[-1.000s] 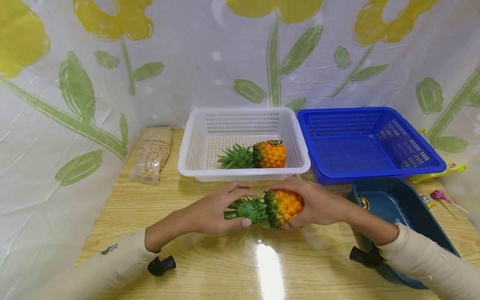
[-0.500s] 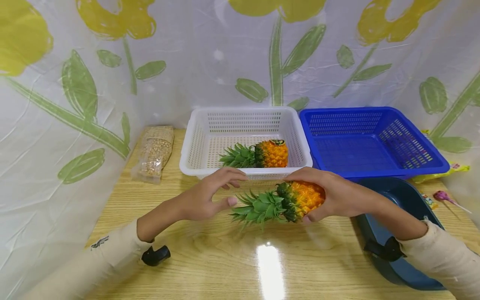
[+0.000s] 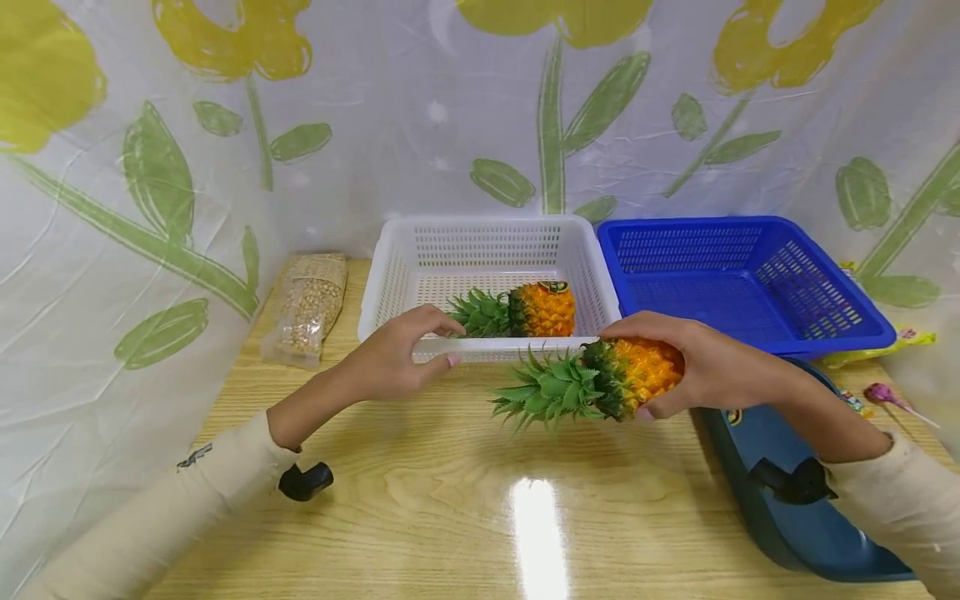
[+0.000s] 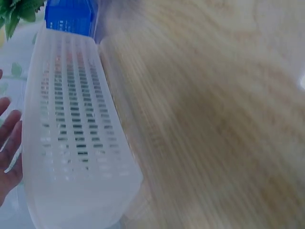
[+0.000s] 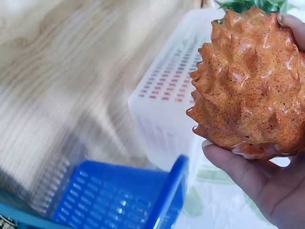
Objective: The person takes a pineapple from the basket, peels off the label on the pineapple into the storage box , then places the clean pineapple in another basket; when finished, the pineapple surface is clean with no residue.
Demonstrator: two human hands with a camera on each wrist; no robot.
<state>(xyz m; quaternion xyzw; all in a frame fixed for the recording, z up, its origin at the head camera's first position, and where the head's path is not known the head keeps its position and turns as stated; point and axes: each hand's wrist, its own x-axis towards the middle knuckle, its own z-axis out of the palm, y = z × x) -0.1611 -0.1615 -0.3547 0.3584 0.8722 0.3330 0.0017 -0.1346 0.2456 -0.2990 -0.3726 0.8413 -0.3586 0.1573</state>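
Observation:
My right hand (image 3: 720,367) grips the orange fruit end of a toy pineapple (image 3: 637,375), whose green leaves point left in the head view. It is held up in front of the white basket (image 3: 480,343). The right wrist view shows the thumb and fingers round the spiky orange body (image 5: 252,86). My left hand (image 3: 386,354) holds nothing; its fingers are spread at the white basket's front left rim. In the left wrist view those fingers (image 4: 9,138) show beside the basket wall. A second pineapple (image 3: 543,310) lies inside the white basket, leaves to the left.
A blue basket (image 3: 750,343) stands right of the white one. In front of it is a dark teal tray (image 3: 787,500), partly under the right forearm. A clear bag of pale grains (image 3: 307,304) lies at the left. A lollipop (image 3: 885,393) and wrapped sweets lie far right.
The left hand has let go of the pineapple's leaves and moved left and forward to the basket rim. The right hand has carried the pineapple right and forward, up off the table.

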